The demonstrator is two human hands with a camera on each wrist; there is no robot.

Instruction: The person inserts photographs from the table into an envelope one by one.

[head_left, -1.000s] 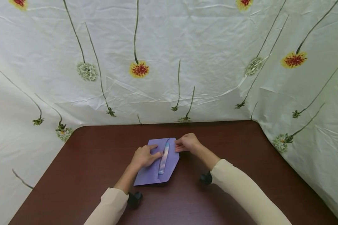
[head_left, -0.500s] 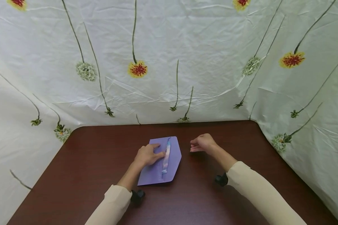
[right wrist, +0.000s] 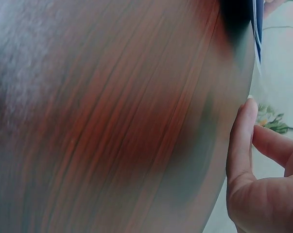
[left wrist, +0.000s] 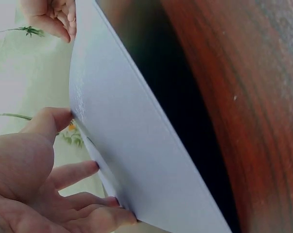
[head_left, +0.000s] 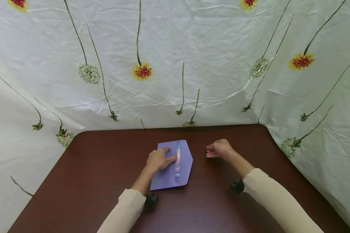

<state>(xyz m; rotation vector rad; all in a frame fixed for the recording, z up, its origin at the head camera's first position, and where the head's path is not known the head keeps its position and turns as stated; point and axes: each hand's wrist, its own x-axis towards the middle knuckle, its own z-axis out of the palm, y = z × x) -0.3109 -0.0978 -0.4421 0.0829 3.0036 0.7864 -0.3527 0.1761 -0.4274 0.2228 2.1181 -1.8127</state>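
A purple envelope (head_left: 167,179) lies on the table with its pointed flap unfolded to the right. A shiny pastel card or sheet (head_left: 178,169) shows as a narrow strip at the envelope's mouth. My left hand (head_left: 158,159) rests on the envelope, fingers spread, thumb tip at the strip. In the left wrist view its fingertips press on the envelope's upper face (left wrist: 129,141). Off to the right of the flap, my right hand (head_left: 221,149) hovers close over the table with loosely bent fingers and nothing in them. The right wrist view shows its thumb and finger (right wrist: 241,141) near each other.
The dark red-brown wooden table (head_left: 105,168) has rounded far corners. A white cloth (head_left: 169,38) printed with flowers hangs behind it and along both sides. Black wrist devices (head_left: 237,186) sit under both cream sleeves (head_left: 275,197).
My right hand has let go of the flap's edge and moved away to the right. My left hand has slid right with the envelope, which has turned slightly.
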